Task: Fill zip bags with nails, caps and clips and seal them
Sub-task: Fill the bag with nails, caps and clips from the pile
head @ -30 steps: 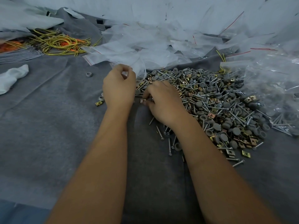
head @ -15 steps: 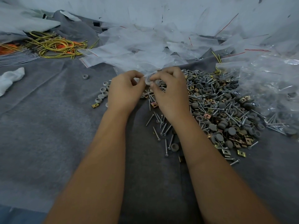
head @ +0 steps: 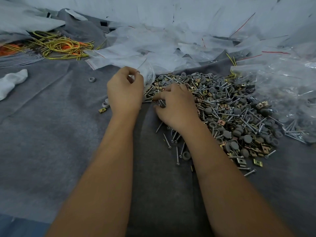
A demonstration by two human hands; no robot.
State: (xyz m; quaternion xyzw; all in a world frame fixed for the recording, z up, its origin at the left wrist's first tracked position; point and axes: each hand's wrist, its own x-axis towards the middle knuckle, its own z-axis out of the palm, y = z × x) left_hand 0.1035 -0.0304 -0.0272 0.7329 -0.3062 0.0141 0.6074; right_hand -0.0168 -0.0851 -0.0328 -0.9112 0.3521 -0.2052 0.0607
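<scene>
A big heap of silver nails, grey round caps and brass clips lies on the grey felt cloth. My left hand pinches the rim of a clear zip bag and holds it up at the heap's left edge. My right hand lies on the heap beside it, fingers curled over a few nails and clips at its fingertips. What exactly it grips is partly hidden.
A pile of empty clear zip bags fills the back. Filled bags lie at the right. Yellow and orange wire ties sit at back left, a white cloth at the left edge. Loose caps lie by my left wrist.
Half a second ago both hands held the bag's mouth together. My right hand has since dropped down onto the heap, while my left hand keeps hold of the bag.
</scene>
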